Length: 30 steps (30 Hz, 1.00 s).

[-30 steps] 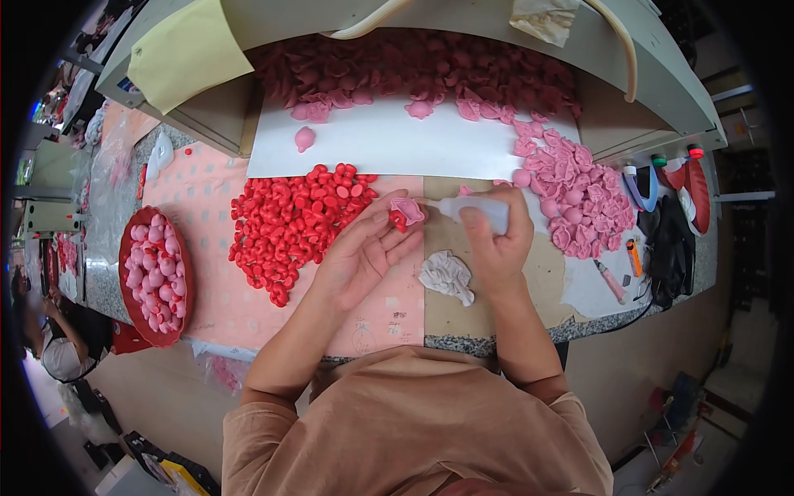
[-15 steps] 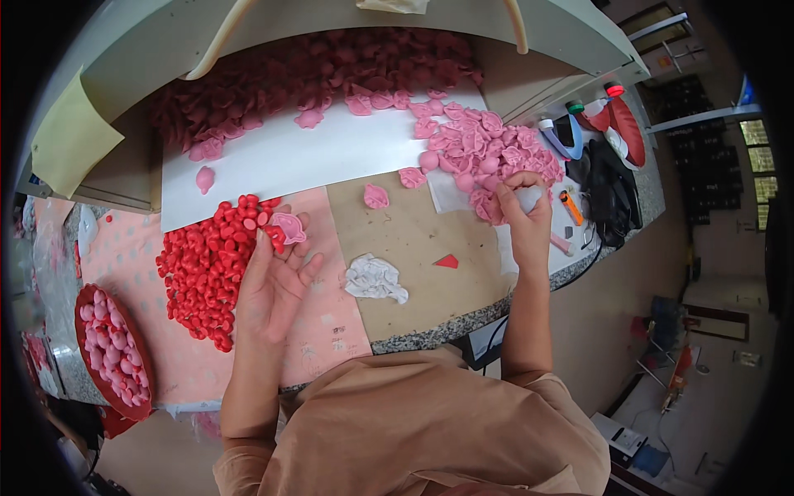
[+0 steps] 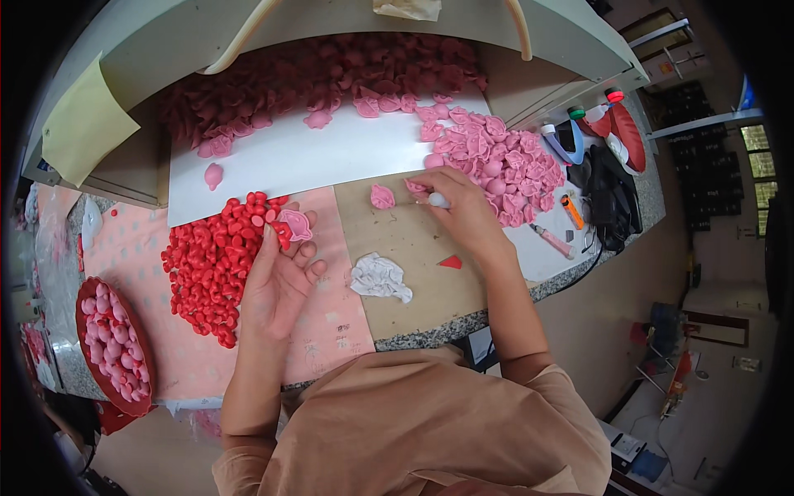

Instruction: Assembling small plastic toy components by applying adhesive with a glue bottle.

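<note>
My left hand (image 3: 279, 285) is raised beside a heap of small glossy red plastic pieces (image 3: 207, 277). Its fingertips pinch a pink moulded plastic piece (image 3: 295, 225) with a wavy rim, together with a red piece (image 3: 284, 235). Over the brown sheet, my right hand (image 3: 463, 211) is closed around a small translucent white bottle (image 3: 438, 200), mostly hidden in the palm. The right fingertips touch a pink piece (image 3: 414, 187). A second pink piece (image 3: 382, 197) lies just left of them. Right of that hand spreads a pile of pink pieces (image 3: 504, 165).
A crumpled white cloth (image 3: 380, 277) and a red scrap (image 3: 451, 262) lie on the brown sheet (image 3: 413, 314). More pink pieces fill the cabinet's back (image 3: 314, 70). At left stands a red bowl (image 3: 147, 388) of pink parts; an orange lighter (image 3: 571, 212) and black bag (image 3: 610, 194) are right.
My right hand has moved left from the pink pile onto the brown sheet, bottle still in it. The left hand keeps its pieces, almost still. The view has shifted slightly.
</note>
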Available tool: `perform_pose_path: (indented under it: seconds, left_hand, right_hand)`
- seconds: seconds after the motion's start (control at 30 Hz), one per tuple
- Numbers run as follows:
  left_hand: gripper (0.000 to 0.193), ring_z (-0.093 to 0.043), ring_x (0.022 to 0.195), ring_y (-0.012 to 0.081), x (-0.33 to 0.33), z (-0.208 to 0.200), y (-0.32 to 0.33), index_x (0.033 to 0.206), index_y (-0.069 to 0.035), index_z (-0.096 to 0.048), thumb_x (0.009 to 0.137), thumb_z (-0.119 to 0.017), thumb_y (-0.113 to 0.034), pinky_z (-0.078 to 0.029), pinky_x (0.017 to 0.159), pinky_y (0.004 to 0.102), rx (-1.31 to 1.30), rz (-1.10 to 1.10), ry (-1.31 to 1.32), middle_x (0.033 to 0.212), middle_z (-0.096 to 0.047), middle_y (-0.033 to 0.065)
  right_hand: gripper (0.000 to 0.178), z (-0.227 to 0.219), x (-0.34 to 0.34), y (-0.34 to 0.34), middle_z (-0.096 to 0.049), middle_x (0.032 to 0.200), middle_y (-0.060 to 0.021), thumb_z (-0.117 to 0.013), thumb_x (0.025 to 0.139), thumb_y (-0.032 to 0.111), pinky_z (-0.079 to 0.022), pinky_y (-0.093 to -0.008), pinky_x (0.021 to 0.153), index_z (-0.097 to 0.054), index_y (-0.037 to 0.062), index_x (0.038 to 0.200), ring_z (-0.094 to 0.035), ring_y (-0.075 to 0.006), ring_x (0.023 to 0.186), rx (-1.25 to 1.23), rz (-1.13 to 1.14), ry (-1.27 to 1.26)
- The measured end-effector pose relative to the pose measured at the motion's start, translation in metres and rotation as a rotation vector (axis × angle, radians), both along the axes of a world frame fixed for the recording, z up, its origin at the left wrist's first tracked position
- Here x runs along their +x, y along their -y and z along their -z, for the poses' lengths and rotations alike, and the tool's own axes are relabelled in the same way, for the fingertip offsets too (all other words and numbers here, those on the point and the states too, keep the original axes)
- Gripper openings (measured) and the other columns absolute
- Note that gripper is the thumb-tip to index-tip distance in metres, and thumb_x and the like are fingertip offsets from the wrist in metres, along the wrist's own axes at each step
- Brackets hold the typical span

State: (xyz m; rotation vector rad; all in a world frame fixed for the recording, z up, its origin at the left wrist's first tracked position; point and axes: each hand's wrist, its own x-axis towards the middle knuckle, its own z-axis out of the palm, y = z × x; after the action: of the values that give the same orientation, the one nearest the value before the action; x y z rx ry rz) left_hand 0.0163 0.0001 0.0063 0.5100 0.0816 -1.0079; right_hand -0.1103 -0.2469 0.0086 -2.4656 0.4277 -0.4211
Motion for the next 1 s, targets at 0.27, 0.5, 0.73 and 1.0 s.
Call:
perform_pose_path:
  seconds: [0.27,0.5,0.73,1.0]
  left_hand:
    - [0.037,-0.053,0.082,0.0127,0.001,0.002,0.0,0.126,-0.01,-0.043,0.096,-0.041,-0.032,-0.047,0.073,0.0313,-0.014,0.018,-0.011,0.115,-0.056,0.0082]
    - [0.035,-0.053,0.08,0.0132,0.001,0.001,0.0,0.123,-0.01,-0.045,0.096,-0.041,-0.032,-0.047,0.071,0.0311,0.003,0.003,-0.012,0.113,-0.057,0.008]
    - [0.038,-0.053,0.079,0.0128,0.0,0.001,0.0,0.127,-0.009,-0.042,0.096,-0.041,-0.032,-0.046,0.07,0.0308,0.025,-0.013,-0.006,0.113,-0.057,0.0076]
    - [0.039,-0.052,0.08,0.0129,0.002,0.0,-0.002,0.128,-0.009,-0.042,0.096,-0.041,-0.032,-0.045,0.07,0.0312,0.015,-0.009,-0.011,0.112,-0.057,0.007]
  right_hand:
    - [0.024,-0.017,-0.012,0.002,-0.06,0.097,-0.0073,-0.065,0.074,0.002,-0.046,-0.0301,0.082,-0.066,0.0044,0.098,-0.057,-0.0198,0.093,0.246,-0.156,-0.174]
    - [0.04,-0.014,-0.016,-0.001,-0.058,0.107,-0.009,-0.061,0.071,-0.007,-0.045,-0.0302,0.085,-0.061,0.0062,0.109,-0.055,-0.0213,0.102,0.158,-0.144,-0.096]
    - [0.045,-0.016,-0.018,0.0,-0.059,0.109,-0.0096,-0.061,0.071,-0.006,-0.044,-0.031,0.087,-0.058,0.0071,0.114,-0.056,-0.0228,0.102,0.212,-0.09,-0.153]
    - [0.034,-0.014,-0.018,0.002,-0.06,0.103,-0.0078,-0.06,0.078,0.0,-0.045,-0.0283,0.081,-0.059,0.0062,0.112,-0.057,-0.0193,0.096,0.233,-0.051,-0.116]
